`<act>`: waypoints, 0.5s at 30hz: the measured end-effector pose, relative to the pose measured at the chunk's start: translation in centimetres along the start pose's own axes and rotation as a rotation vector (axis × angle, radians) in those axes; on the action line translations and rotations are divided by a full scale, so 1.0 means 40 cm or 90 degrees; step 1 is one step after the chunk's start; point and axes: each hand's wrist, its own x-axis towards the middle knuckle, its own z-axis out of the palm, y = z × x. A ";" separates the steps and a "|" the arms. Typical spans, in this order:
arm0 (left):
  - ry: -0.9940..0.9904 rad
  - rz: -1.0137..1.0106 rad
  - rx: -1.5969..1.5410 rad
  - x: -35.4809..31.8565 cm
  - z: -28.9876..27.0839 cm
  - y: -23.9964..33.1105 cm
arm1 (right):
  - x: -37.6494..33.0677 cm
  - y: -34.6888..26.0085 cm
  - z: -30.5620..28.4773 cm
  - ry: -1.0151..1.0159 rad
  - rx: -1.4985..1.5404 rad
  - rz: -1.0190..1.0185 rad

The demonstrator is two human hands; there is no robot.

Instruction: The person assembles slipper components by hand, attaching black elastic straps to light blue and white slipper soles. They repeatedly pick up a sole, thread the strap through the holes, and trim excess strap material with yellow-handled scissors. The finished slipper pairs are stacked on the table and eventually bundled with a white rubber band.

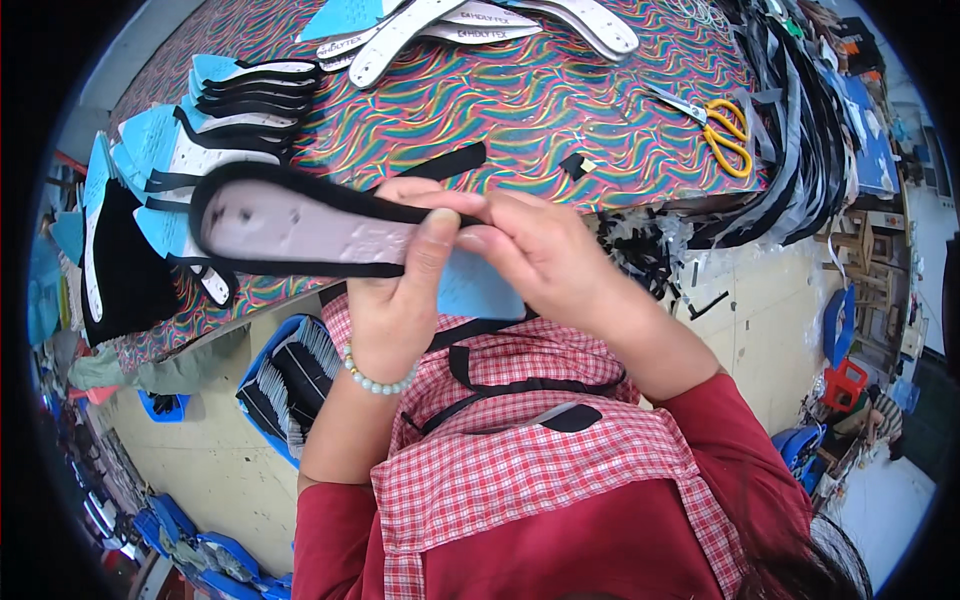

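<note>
A long white pad (300,222) with black edging and a blue end is held above the near edge of the table. My left hand (395,310) is closed around it, the thumb pressed on its white face. At the same spot my right hand (550,245) pinches the black edging near the blue end; its fingertips nearly meet my left thumb. The pad's rounded end points to the left. A black strip (445,165) lies on the table just beyond my hands.
Black-edged pads (250,105) are stacked at the left. Unedged white pads (400,40) lie at the back. Yellow-handled scissors (727,137) rest open at the right, beside hanging black strips (800,130). A blue crate (262,350) stands below the table edge.
</note>
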 end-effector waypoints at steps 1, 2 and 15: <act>0.067 -0.010 -0.095 0.002 0.014 0.012 | -0.004 0.006 0.013 0.022 -0.029 -0.006; 0.151 -0.039 -0.190 0.020 0.024 0.051 | -0.005 0.015 0.030 0.044 -0.054 -0.012; -0.343 0.042 -0.227 0.061 -0.084 0.201 | -0.091 0.024 0.126 -0.311 0.457 0.083</act>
